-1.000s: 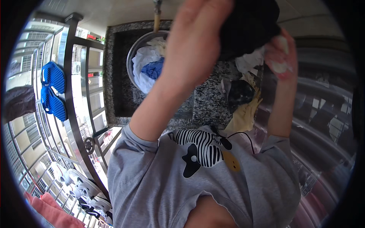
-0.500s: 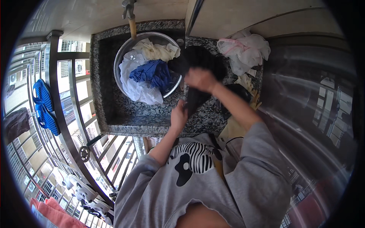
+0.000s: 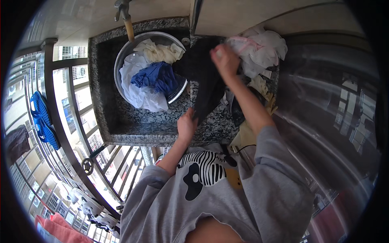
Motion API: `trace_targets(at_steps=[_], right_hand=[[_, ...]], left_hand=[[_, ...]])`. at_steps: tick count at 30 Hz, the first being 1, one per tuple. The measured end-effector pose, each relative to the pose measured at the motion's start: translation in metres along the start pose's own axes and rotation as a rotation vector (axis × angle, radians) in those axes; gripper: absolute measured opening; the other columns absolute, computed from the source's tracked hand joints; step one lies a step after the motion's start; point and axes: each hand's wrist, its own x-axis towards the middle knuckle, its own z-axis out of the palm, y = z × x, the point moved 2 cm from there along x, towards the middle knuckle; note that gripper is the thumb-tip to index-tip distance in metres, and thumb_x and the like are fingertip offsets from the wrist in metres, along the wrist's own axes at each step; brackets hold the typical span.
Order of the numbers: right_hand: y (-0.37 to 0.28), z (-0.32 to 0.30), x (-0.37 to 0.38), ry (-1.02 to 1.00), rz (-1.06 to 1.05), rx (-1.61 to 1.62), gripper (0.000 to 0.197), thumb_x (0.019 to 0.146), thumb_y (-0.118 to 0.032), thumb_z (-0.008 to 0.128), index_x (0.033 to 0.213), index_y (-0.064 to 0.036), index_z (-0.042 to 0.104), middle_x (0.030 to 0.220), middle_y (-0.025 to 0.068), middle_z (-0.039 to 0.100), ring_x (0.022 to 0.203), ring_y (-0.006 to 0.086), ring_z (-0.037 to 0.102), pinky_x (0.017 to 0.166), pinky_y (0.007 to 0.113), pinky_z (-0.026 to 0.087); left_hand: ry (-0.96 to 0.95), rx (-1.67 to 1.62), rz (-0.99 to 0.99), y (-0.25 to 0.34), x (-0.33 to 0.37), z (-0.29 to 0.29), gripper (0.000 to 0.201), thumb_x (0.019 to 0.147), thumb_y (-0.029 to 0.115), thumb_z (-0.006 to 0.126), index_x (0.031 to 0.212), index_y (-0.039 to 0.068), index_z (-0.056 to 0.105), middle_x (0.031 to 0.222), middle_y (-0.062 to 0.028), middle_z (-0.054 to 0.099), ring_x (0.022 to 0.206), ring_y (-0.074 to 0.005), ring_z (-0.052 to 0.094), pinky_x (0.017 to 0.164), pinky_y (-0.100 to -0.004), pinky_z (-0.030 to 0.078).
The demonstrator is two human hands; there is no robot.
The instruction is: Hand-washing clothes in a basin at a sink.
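A black cloth garment lies spread over the stone slab beside the sink, its far part bunched up and its narrow near end trailing toward me. My left hand is closed on that near end. Over the far right part of the garment is my right hand, slightly blurred, its fingers curled. Something pale shows at those fingers, too small to name. Just left of the garment stands a round metal basin in the sink, holding a blue cloth, a white cloth and a cream cloth.
A tap hangs above the basin. White mesh netting with a pink band sits at the slab's back right corner. Yellowish gloves or cloths lie nearer. Metal railings on the left carry blue slippers. A shiny panel closes the right side.
My right hand has moved away and to the right, off the garment's middle. The black garment now lies longer and flatter. My left hand keeps its hold, and the whole view has shifted slightly.
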Motion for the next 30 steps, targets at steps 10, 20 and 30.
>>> trace_targets(at_steps=[10,20,30], right_hand=[[-0.009,0.009,-0.053,-0.089,-0.261,0.086,0.014,0.074,-0.024,0.070,0.084,-0.0205,0.060,0.077,0.0014,0.056,0.070,0.0199,0.060,0.050,0.035,0.049],[0.034,0.017,-0.007,0.043,0.047,0.132,0.017,0.085,-0.029,0.069,0.088,-0.0145,0.061,0.074,0.0010,0.057,0.064,0.0212,0.060,0.055,0.031,0.049],[0.002,-0.025,-0.027,0.181,1.561,2.177,0.027,0.097,-0.025,0.053,0.110,-0.0015,0.054,0.088,0.0127,0.059,0.089,0.0270,0.063,0.079,0.039,0.057]], left_hand=[[-0.086,0.060,0.039,-0.002,0.000,0.001,0.028,0.072,0.008,0.073,0.095,0.005,0.056,0.088,-0.0204,0.068,0.079,-0.0399,0.066,0.067,-0.0489,0.052],[-0.264,0.232,0.269,0.009,0.010,-0.013,0.032,0.075,0.015,0.075,0.101,0.008,0.058,0.091,-0.0149,0.064,0.086,-0.0377,0.063,0.066,-0.0468,0.052],[0.009,0.050,0.239,0.063,0.176,-0.001,0.047,0.076,0.017,0.076,0.116,0.003,0.056,0.105,-0.0163,0.062,0.093,-0.0326,0.061,0.082,-0.0407,0.051]])
